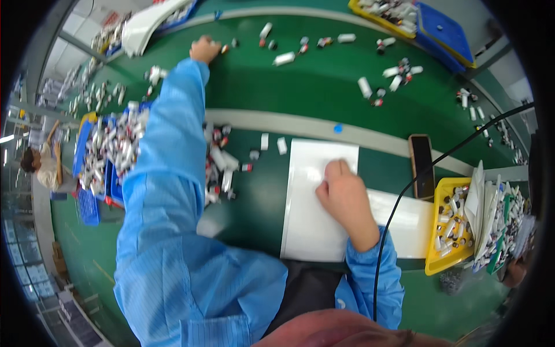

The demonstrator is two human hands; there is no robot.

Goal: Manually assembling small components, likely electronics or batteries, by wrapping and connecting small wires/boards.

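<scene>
L hand (204,49) was stretched far out across the green desk (324,87), arm in blue sleeve (173,150) fully extended. Small red-tipped tube (225,48) lay just beside the L fingers, on their R side, at the knuckle line; touching or not: cannot tell, too small. L fingers curled down twd the desk surface; closed on anything or not, cannot tell. Tube's long axis appeared to run roughly L–R, pointing away from the hand. Tube looked short, pale body w/ red end; a darker small piece (235,42) sat just beyond it.

R hand (345,194) was well apart from the tube, resting knuckles-up on a white sheet (312,220) near the body, fingers folded together, holding nothing visible. L hand clearly the nearer one.

More white tubes (399,72) were scattered further R on the desk; blue bin (87,168) of mixed tubes sat L of the sleeve.
</scene>
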